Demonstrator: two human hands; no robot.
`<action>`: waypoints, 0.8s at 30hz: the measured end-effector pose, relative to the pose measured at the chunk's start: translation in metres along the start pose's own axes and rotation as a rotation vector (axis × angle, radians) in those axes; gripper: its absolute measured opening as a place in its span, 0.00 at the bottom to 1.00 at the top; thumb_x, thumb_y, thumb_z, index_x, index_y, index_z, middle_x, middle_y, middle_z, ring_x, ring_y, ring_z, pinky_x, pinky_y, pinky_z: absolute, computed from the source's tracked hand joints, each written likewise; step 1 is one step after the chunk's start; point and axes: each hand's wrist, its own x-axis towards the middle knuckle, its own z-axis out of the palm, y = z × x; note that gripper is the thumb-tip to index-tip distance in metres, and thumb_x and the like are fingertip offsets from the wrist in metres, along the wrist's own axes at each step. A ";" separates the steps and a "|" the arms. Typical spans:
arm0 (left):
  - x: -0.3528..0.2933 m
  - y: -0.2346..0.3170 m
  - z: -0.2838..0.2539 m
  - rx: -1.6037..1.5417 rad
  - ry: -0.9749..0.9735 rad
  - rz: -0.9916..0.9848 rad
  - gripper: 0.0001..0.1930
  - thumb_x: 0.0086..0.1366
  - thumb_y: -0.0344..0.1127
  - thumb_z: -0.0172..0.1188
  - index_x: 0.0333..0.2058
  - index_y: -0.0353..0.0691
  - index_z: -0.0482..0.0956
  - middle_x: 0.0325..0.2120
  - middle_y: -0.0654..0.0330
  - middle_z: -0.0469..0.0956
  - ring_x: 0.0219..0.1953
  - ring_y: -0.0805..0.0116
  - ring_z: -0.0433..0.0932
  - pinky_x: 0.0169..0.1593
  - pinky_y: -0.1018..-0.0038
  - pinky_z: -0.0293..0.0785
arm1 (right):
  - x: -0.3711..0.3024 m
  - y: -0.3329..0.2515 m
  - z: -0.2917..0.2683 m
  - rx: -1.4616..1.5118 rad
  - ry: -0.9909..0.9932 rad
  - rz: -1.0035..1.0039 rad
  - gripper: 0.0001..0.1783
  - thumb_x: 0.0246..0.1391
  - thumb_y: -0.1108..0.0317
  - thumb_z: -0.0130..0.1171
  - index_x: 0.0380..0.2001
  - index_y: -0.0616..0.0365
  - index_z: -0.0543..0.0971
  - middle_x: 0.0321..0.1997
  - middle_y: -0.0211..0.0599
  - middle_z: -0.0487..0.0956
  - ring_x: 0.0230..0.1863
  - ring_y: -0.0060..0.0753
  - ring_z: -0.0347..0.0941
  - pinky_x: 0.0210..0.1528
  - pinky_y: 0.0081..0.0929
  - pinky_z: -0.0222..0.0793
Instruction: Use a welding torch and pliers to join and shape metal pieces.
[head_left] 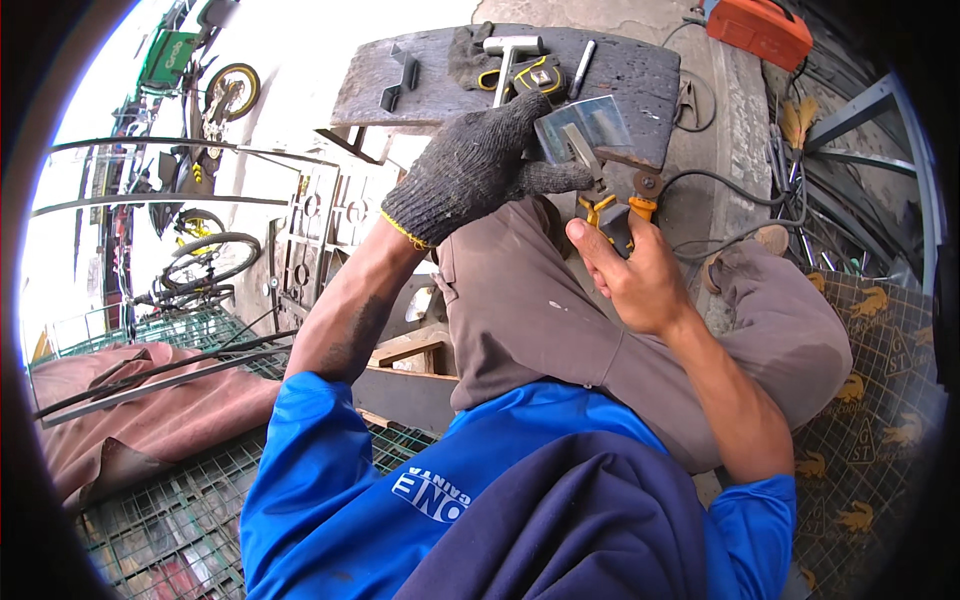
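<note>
My left hand, in a dark grey knitted glove with a yellow cuff edge, grips a small shiny sheet metal piece between thumb and fingers. My bare right hand is closed round what look like tin snips with yellow handles. The snips' silver blade lies across the sheet metal, close to the gloved thumb. Whether it bites into the metal, I cannot tell. Just beyond, a worn dark wooden bench carries a hammer, a black and yellow tape measure, a silver pen-like rod and a bent metal bracket.
An orange machine sits at the far right, with a black cable looping near my right hand. Metal frame bars and a patterned board line the right. Green wire mesh, reddish-brown cloth and a bicycle are left.
</note>
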 end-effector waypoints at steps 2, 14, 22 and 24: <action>0.002 0.001 0.000 0.023 -0.029 -0.055 0.38 0.58 0.50 0.75 0.62 0.39 0.71 0.38 0.45 0.84 0.39 0.51 0.86 0.42 0.62 0.81 | 0.003 0.003 0.001 -0.023 0.009 0.005 0.22 0.65 0.52 0.61 0.44 0.64 0.80 0.37 0.50 0.83 0.40 0.49 0.80 0.47 0.38 0.72; 0.010 -0.020 0.010 0.183 -0.068 0.058 0.34 0.61 0.48 0.72 0.61 0.37 0.72 0.31 0.48 0.82 0.32 0.54 0.84 0.35 0.64 0.78 | 0.013 0.015 0.002 -0.007 -0.001 0.047 0.22 0.66 0.50 0.60 0.36 0.62 0.79 0.22 0.36 0.78 0.22 0.24 0.72 0.30 0.31 0.71; 0.005 -0.017 0.010 -0.491 0.061 -0.037 0.31 0.61 0.39 0.74 0.62 0.41 0.73 0.46 0.67 0.78 0.40 0.79 0.71 0.44 0.76 0.72 | 0.008 -0.022 -0.024 0.503 -0.318 0.318 0.30 0.66 0.47 0.60 0.57 0.64 0.72 0.51 0.48 0.79 0.44 0.30 0.79 0.41 0.27 0.78; 0.001 -0.017 0.004 -0.674 -0.023 -0.072 0.31 0.62 0.36 0.72 0.62 0.41 0.72 0.47 0.67 0.76 0.39 0.82 0.68 0.44 0.80 0.70 | 0.006 -0.034 -0.032 0.505 -0.400 0.370 0.32 0.66 0.46 0.59 0.58 0.65 0.71 0.52 0.49 0.79 0.45 0.32 0.80 0.42 0.28 0.79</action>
